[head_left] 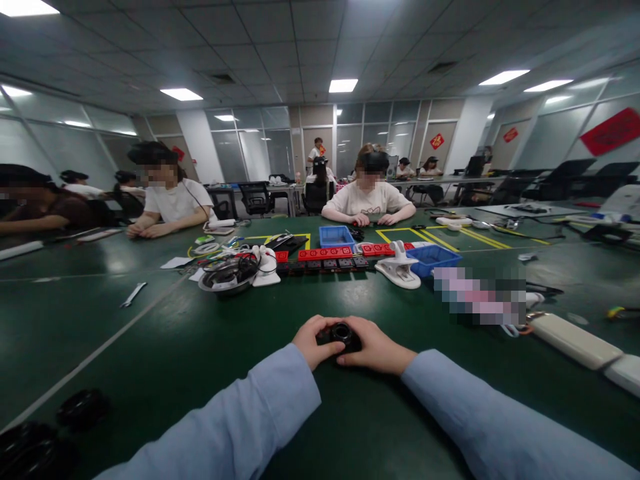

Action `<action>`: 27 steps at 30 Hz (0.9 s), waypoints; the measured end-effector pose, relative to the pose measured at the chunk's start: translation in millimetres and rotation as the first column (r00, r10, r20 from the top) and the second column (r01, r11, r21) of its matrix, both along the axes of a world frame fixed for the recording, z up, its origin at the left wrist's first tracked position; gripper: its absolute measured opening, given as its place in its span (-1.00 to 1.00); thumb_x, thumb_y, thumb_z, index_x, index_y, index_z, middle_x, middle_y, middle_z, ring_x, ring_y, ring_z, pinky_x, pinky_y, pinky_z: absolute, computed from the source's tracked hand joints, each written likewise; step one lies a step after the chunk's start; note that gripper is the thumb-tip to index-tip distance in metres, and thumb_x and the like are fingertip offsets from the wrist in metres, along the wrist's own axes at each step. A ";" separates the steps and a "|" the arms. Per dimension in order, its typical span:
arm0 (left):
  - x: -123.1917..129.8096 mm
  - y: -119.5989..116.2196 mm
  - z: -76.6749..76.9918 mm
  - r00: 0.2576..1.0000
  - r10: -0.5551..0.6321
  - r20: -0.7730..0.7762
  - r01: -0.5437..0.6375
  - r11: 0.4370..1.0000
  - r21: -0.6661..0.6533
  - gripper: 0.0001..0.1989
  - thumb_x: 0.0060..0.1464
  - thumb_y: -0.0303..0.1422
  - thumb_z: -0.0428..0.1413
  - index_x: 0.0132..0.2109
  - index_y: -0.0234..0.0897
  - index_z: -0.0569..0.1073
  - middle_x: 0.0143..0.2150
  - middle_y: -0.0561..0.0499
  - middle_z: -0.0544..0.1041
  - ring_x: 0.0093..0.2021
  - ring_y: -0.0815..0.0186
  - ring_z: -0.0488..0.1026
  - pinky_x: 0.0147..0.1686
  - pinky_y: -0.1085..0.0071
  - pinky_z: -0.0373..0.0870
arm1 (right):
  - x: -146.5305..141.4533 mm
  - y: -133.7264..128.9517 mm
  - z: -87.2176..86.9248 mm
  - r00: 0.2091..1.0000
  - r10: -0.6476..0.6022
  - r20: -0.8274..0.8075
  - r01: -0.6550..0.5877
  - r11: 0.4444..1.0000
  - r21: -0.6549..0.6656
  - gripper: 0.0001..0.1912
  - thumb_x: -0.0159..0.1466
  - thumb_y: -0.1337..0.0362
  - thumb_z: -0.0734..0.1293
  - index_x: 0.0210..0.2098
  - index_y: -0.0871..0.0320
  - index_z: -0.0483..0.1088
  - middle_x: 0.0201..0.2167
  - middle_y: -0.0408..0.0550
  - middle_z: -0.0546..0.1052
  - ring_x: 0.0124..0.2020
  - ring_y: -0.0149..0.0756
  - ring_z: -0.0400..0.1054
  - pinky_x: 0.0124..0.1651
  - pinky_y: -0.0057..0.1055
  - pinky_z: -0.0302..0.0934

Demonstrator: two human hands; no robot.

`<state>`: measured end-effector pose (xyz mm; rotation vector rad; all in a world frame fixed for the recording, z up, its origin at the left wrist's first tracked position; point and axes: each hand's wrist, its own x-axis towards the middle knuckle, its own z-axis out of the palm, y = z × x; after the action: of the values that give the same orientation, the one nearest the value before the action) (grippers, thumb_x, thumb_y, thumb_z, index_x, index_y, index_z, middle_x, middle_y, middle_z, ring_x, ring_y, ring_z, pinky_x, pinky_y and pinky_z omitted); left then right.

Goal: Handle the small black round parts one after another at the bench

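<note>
Between my two hands is a black round part with a ring-shaped opening [342, 331], low over the green table or resting on it; I cannot tell which. My left hand [316, 341] wraps its left side, the thumb across the front. From the right, my right hand [376, 347] closes round the same part, its thumb near the left thumb. The fingers hide most of the part's sides and back. More black round parts [84, 408] lie at the lower left, dark and blurred.
Ahead stand a metal bowl of cables [227, 288], red power strips [325, 253], a white clip-on base [400, 270] and blue bins [434, 259]. A wrench [133, 295] lies to the left, a cream-coloured long device [575, 340] to the right. Co-workers sit across the table [240, 347].
</note>
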<state>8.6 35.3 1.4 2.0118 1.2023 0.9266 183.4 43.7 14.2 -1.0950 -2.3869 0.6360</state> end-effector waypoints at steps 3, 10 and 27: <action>-3.7 3.7 -2.6 0.998 -0.055 0.021 0.056 0.998 -0.015 -0.59 -0.18 -0.39 0.16 -0.08 -0.23 0.40 -0.32 0.02 0.36 -0.28 0.31 0.32 -0.28 0.42 0.24 | 7.3 4.1 3.9 0.994 0.103 -0.037 -0.108 0.985 -0.138 -0.52 -0.07 0.26 0.40 -0.13 0.16 0.32 -0.24 -0.07 0.40 -0.20 -0.23 0.25 -0.15 -0.33 0.10; -3.7 3.6 -4.6 0.997 -0.052 0.049 0.053 0.998 -0.033 -0.58 -0.21 -0.41 0.17 -0.09 -0.30 0.40 -0.34 0.02 0.35 -0.31 0.32 0.32 -0.28 0.42 0.23 | 10.6 6.9 4.4 0.987 0.127 -0.094 -0.146 0.963 -0.227 -0.72 -0.04 0.31 0.38 -0.31 0.23 0.37 -0.36 -0.13 0.38 -0.31 -0.32 0.26 -0.28 -0.43 0.11; 6.5 -9.5 3.1 0.996 0.090 0.000 -0.090 0.996 0.001 -0.67 -0.26 -0.43 0.18 -0.24 -0.29 0.36 -0.29 0.01 0.38 -0.25 0.27 0.33 -0.28 0.36 0.24 | -2.6 -3.0 -2.1 0.994 -0.040 0.101 0.038 0.999 0.023 -0.49 -0.10 0.10 0.39 -0.19 0.19 0.29 -0.28 -0.03 0.38 -0.24 -0.20 0.22 -0.22 -0.34 0.07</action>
<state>15.1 25.8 4.5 1.9719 1.3026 0.9705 180.8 40.7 12.0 -1.1877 -2.4456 0.5526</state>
